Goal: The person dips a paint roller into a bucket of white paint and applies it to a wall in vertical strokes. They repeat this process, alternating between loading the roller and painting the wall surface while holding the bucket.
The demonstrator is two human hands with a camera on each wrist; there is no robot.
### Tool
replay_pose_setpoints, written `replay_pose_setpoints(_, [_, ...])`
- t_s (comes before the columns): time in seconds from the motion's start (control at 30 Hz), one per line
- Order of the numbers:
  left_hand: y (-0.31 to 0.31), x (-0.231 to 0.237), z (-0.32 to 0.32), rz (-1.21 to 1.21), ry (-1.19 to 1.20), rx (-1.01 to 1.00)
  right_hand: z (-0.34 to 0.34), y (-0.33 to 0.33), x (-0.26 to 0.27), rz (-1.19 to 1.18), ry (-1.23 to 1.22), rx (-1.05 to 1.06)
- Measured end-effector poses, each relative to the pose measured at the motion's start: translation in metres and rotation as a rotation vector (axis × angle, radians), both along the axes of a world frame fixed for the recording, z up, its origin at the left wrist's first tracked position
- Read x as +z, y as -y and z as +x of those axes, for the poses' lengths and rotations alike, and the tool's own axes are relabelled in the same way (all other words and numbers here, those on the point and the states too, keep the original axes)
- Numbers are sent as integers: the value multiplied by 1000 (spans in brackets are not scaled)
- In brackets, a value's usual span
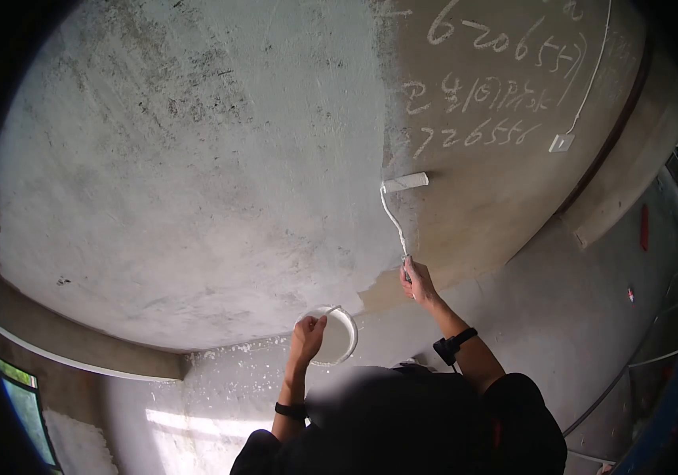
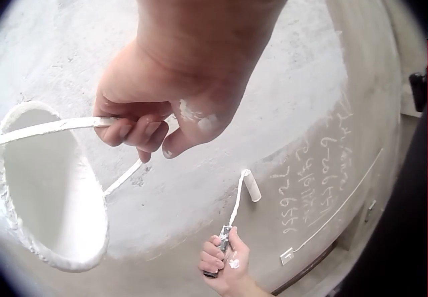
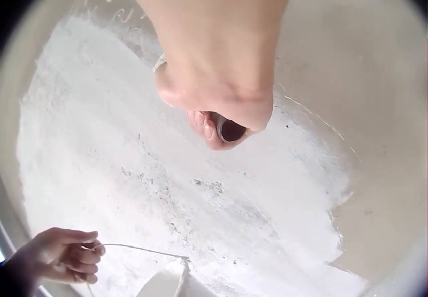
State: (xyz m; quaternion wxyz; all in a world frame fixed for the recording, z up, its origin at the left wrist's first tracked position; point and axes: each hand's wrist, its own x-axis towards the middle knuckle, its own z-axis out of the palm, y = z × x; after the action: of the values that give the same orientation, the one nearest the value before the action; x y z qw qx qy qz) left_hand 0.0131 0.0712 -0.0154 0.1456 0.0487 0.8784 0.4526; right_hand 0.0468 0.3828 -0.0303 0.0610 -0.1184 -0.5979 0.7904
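Observation:
My right hand [image 1: 416,281] grips the handle of a paint roller [image 1: 406,183]; its white-coated wire frame runs up to a white sleeve at the wall. The sleeve lies at the border between the pale coated wall [image 1: 196,158] and the brown bare wall [image 1: 474,206]. In the right wrist view the dark end of the roller handle [image 3: 233,131] shows inside the curled fingers. My left hand [image 2: 174,103] holds the paint-covered bail handle [image 2: 60,127] of a white bucket [image 2: 53,176], which hangs tilted in that view. White paint spots mark both hands.
Chalk writing [image 1: 474,138] covers the upper bare wall, beside a white switch plate [image 1: 561,142] with a cable. White splashes dot the floor [image 1: 220,380] near the wall's foot. A red object [image 1: 645,228] lies at far right; a window [image 1: 26,412] stands at lower left.

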Motion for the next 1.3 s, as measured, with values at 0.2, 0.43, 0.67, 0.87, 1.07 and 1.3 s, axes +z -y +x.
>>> replay_pose_setpoints(0.2, [1, 2, 3, 32, -16, 14, 0, -2, -15, 55, 38, -46])
replay_pose_setpoints(0.43, [0, -2, 4, 48, -10, 21, -41, -11, 82, 60, -140, 22])
replay_pose_setpoints(0.67, [0, 13, 11, 4, 5, 24, -54, -2, 74, 7, -182, 19])
replay_pose_setpoints(0.87, [3, 4, 11, -15, 26, 27, -23, 11, -14, -29, -46, 16])
replay_pose_setpoints(1.07, [4, -5, 9, -26, 0, 41, -9, 20, -29, -27, 7, -19])
replay_pose_setpoints(1.3, [17, -4, 10, 22, -21, 24, -47, 4, 106, -4, -195, -9])
